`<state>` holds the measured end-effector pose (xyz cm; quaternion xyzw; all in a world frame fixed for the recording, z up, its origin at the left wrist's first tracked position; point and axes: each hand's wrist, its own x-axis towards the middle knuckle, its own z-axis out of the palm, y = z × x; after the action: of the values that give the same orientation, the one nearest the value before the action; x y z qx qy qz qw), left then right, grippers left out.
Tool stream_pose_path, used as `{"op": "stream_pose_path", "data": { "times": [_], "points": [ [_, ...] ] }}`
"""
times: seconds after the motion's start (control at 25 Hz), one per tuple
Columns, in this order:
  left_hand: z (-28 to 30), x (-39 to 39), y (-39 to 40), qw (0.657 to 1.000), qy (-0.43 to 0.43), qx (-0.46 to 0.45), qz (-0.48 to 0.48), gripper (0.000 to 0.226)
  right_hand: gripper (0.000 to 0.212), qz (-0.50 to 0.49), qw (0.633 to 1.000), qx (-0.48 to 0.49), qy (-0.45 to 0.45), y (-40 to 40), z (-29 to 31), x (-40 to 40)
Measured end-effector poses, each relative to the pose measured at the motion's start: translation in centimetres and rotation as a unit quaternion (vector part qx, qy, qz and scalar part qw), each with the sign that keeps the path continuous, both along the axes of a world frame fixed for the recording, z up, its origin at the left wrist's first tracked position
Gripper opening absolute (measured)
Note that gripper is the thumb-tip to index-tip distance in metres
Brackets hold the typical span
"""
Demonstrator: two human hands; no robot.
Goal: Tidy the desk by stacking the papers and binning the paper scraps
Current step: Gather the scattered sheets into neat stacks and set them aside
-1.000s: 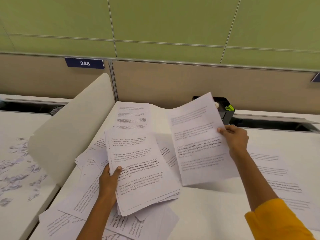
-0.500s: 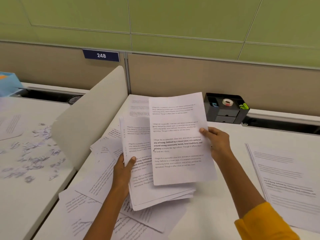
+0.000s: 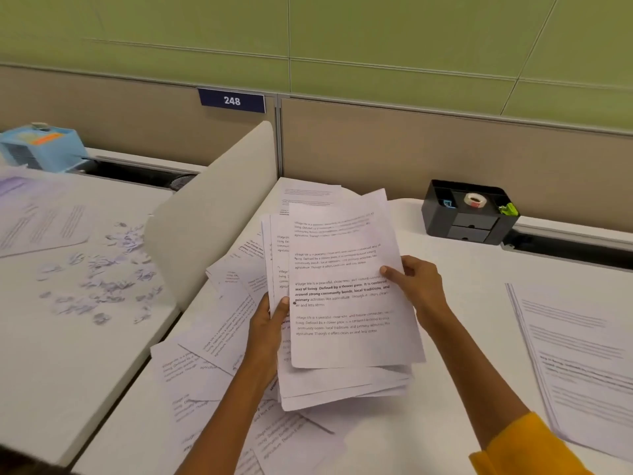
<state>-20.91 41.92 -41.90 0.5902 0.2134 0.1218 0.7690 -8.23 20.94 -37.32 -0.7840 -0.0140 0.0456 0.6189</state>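
Holding a loose sheaf of printed papers [image 3: 342, 382] above the white surface [image 3: 445, 389], the person grips its left edge with the left hand [image 3: 267, 323], thumb on top. The right hand [image 3: 416, 286] pinches a single printed sheet [image 3: 346, 286] by its right edge, thumb on the printed face, and this sheet lies on top of the sheaf, skewed a little against it. Beneath and to the left, more printed pages [image 3: 219, 337] lie scattered and overlapping on the surface. A neater pile of sheets [image 3: 579, 365] rests well apart at the right. Paper scraps [image 3: 102, 279] litter the neighbouring desk at the left, beyond a pale curved divider [image 3: 212, 214]. A black desk organiser [image 3: 469, 214] with a tape roll [image 3: 475, 200] stands at the back by the partition, and a yellow sleeve [image 3: 524, 450] covers the right forearm.
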Motion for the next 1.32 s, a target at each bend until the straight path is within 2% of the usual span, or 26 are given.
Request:
{"op": "stream_pose_path", "data": {
  "times": [0.16, 0.28, 0.36, 0.44, 0.52, 0.6, 0.68, 0.72, 0.76, 0.8, 0.84, 0.88, 0.92, 1.0, 1.08, 1.12, 1.16, 1.32],
  "points": [
    [1.0, -0.3, -1.1, 1.0, -0.006, -0.022, 0.01, 0.033, 0.026, 0.096, 0.992, 0.039, 0.068, -1.7, -0.2, -0.3],
    [2.2, -0.5, -2.8, 0.998, 0.015, -0.049, 0.024, 0.029, 0.028, 0.162, 0.981, 0.029, 0.1, -2.5, -0.2, -0.8],
    [2.4, -0.6, -3.7, 0.997, 0.025, -0.066, 0.03, 0.036, 0.032, 0.172, 0.981, 0.038, 0.081, -2.6, -0.1, -1.0],
    [2.4, -0.7, -4.4, 0.997, 0.011, -0.062, 0.032, 0.035, 0.048, 0.147, 0.982, 0.083, 0.089, -3.2, -0.3, -0.9],
    [2.2, -0.5, -5.2, 0.999, 0.001, -0.044, 0.02, 0.034, 0.047, 0.133, 0.968, 0.136, 0.165, -4.4, -0.4, -0.7],
    [2.1, -0.1, -6.1, 1.0, 0.014, -0.015, -0.012, 0.034, 0.034, 0.16, 0.951, 0.126, 0.235, -5.7, -1.1, -0.7],
    [1.9, 0.4, -6.5, 0.997, 0.051, 0.043, -0.034, 0.033, 0.03, 0.149, 0.956, 0.083, 0.237, -6.9, -1.9, -0.6],
    [1.7, 0.7, -6.3, 0.989, 0.097, 0.109, -0.02, 0.038, 0.03, 0.129, 0.963, 0.075, 0.226, -7.5, -2.2, -0.4],
    [1.2, 1.1, -5.5, 0.962, 0.168, 0.214, 0.007, 0.045, 0.031, 0.106, 0.968, 0.075, 0.212, -8.0, -2.3, -0.3],
    [0.7, 1.5, -4.9, 0.903, 0.258, 0.343, 0.033, 0.053, 0.031, 0.082, 0.973, 0.08, 0.2, -8.6, -2.4, -0.1],
    [0.6, 1.7, -4.5, 0.828, 0.335, 0.448, 0.044, 0.063, 0.031, 0.059, 0.976, 0.09, 0.192, -9.3, -2.4, 0.2],
    [0.4, 1.9, -4.2, 0.766, 0.389, 0.51, 0.039, 0.074, 0.031, 0.039, 0.976, 0.1, 0.19, -9.9, -2.4, 0.3],
    [0.3, 2.1, -4.4, 0.731, 0.422, 0.536, 0.026, 0.085, 0.03, 0.024, 0.976, 0.106, 0.187, -10.6, -2.6, 0.5],
    [-0.4, 2.5, -5.2, 0.696, 0.457, 0.554, 0.001, 0.103, 0.027, 0.007, 0.977, 0.11, 0.183, -11.7, -2.7, 0.5],
    [-1.3, 2.9, -6.0, 0.666, 0.471, 0.578, -0.011, 0.109, 0.026, -0.005, 0.977, 0.113, 0.181, -12.8, -2.8, 0.5],
    [-1.4, 3.1, -6.0, 0.667, 0.473, 0.576, -0.013, 0.109, 0.027, -0.007, 0.977, 0.111, 0.181, -13.2, -2.9, 0.6],
    [-1.3, 3.4, -5.9, 0.681, 0.472, 0.559, -0.015, 0.109, 0.027, -0.009, 0.978, 0.109, 0.18, -13.6, -3.0, 0.6],
    [0.4, 3.7, -4.9, 0.807, 0.414, 0.419, 0.035, 0.105, 0.025, -0.009, 0.976, 0.116, 0.184, -14.4, -3.7, 0.5]
  ]
}}
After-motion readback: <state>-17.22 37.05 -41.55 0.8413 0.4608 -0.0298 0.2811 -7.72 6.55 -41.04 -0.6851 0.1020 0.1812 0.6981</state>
